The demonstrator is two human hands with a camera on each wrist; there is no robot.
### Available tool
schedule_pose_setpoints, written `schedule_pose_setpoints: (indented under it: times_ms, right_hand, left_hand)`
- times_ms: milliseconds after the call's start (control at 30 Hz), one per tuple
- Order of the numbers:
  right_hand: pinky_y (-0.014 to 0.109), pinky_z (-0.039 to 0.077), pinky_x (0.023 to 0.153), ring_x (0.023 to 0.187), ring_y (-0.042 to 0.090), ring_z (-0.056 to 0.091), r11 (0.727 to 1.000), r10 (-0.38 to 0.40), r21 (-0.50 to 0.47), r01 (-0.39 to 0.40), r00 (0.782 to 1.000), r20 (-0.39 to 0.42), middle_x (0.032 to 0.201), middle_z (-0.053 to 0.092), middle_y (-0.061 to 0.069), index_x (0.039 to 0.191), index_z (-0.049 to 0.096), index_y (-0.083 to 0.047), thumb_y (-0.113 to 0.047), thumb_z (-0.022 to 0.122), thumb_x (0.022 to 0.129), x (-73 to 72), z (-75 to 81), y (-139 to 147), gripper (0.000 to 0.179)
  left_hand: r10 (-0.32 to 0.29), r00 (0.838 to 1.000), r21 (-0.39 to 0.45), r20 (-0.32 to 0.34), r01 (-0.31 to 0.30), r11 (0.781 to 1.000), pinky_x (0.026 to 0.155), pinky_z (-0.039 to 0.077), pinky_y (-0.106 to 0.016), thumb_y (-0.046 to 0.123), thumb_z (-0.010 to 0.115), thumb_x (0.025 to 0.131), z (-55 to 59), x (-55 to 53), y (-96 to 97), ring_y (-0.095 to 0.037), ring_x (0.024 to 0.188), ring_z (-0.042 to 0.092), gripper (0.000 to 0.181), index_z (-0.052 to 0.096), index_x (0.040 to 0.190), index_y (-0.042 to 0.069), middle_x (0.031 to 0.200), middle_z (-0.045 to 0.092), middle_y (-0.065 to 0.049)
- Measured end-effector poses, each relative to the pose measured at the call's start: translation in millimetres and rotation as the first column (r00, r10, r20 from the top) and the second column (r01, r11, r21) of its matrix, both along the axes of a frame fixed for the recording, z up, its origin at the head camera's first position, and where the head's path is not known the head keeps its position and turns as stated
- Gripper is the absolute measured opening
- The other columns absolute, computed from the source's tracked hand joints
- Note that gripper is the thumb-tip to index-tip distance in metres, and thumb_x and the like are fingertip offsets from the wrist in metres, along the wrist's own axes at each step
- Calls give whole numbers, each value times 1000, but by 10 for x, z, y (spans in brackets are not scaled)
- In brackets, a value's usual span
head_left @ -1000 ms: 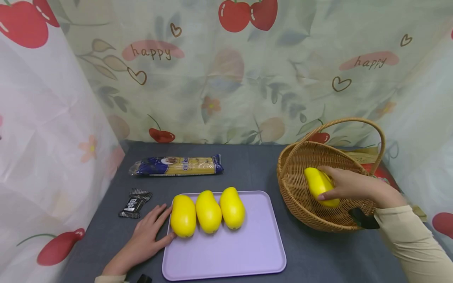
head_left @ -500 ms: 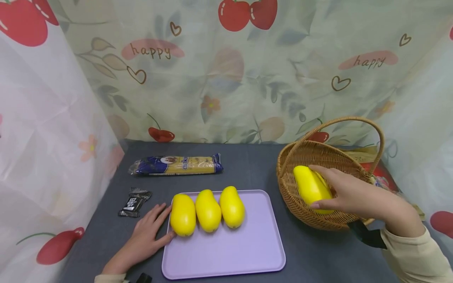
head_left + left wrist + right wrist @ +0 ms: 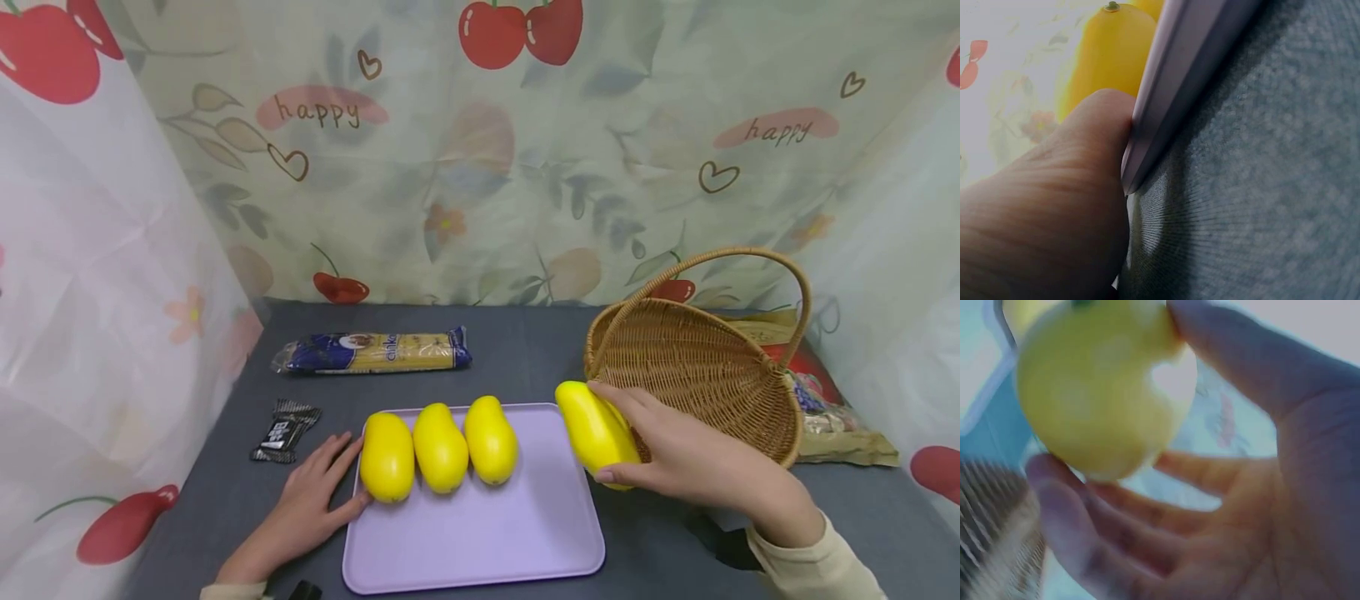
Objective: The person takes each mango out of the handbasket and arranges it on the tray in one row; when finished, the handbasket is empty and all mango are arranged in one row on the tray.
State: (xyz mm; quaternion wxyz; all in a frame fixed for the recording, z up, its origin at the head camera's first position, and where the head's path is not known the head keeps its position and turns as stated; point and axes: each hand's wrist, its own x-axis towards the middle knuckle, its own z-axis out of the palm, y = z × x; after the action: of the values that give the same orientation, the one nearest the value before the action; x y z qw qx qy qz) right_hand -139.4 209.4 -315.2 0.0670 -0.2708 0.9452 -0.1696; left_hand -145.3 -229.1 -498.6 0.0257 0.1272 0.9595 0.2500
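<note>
A yellow mango [image 3: 596, 429] is gripped between the thumb and curled fingers of my right hand [image 3: 690, 458], above the right edge of the lilac tray [image 3: 480, 542]. The right wrist view shows the same mango [image 3: 1104, 387] close up, with the fingers around it. Three more yellow mangoes [image 3: 439, 448] stand side by side along the tray's back left. My left hand [image 3: 303, 504] rests at the tray's left edge with its fingers extended; in the left wrist view the thumb [image 3: 1107, 119] touches the tray's rim [image 3: 1166, 81].
A wicker basket [image 3: 697, 375] with a tall handle stands behind the right hand. A brown and red packet [image 3: 840, 408] lies beyond it. A pasta packet [image 3: 375, 352] lies behind the tray, and a small black wrapped packet [image 3: 285, 431] to its left.
My right hand has lifted the mango out of the basket and carried it left to the tray's right edge. My left hand has stayed in place.
</note>
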Motion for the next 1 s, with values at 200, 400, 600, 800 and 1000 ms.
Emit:
schedule_pose_setpoints:
  times_ms: [200,400,600,800,1000]
  right_hand:
    - [29,48,72,86,10,52,999,-43,-24,43,999,-2,126,51,12,148,31,-8,-54,67,83,18,-322,-237,87]
    - [30,46,68,81,12,51,991,-130,-12,131,991,38,120,55,16,148,31,-4,-43,73,83,-33,-628,-396,87]
    - [34,47,68,80,18,54,975,-218,-28,220,973,74,123,53,22,149,30,-4,-39,75,81,-154,-894,-486,88]
    - [38,50,71,85,22,56,960,-278,-6,279,958,74,125,51,23,147,32,-3,-40,74,82,-275,-1053,-499,85]
    - [40,50,77,92,23,55,951,-301,-52,306,950,86,131,47,21,146,34,-5,-41,73,83,-309,-1096,-521,82]
  left_hand:
    - [2,1000,3,3,-2,1000,100,23,-71,59,57,87,-11,13,-5,-41,140,23,78,35,150,17,153,31,-17]
    - [8,1000,-1,18,-8,1000,100,22,-71,59,58,87,1,13,-1,-41,141,22,78,35,150,18,154,30,-16]
    - [8,1000,-1,12,-8,1000,101,22,-71,58,58,87,-8,13,-4,-41,141,22,78,34,150,18,154,30,-16]
    - [1,1000,0,12,-1,1000,101,21,-71,58,58,87,-16,9,7,-41,141,22,78,34,150,19,154,30,-16]
    - [2,1000,-1,16,-2,1000,102,20,-70,58,58,87,-15,6,7,-41,141,22,78,33,150,19,154,29,-16]
